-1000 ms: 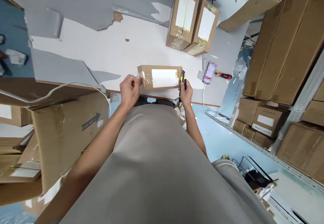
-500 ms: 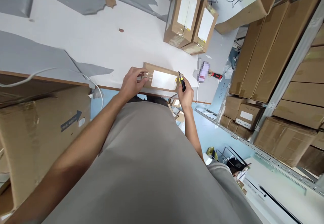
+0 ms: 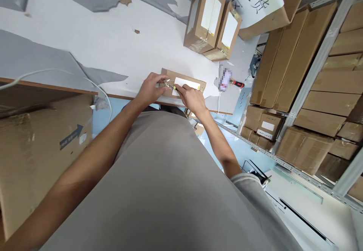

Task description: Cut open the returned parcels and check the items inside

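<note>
The table [image 3: 93, 43] fills the upper part of the view, its grey cover torn around a white surface, with a loaded rack [image 3: 331, 32] to the right. Two labelled boxes [image 3: 212, 20] stand side by side on it; nearer, a smaller carton [image 3: 184, 81] lies along the front edge. The left hand [image 3: 150, 89] is half curled at the carton's left end, thumb and fingers apart; whether it grips, I cannot tell. The right hand [image 3: 193, 99] is closed around a cutter [image 3: 174, 87], its tip at the clear tape [image 3: 168, 82].
</note>
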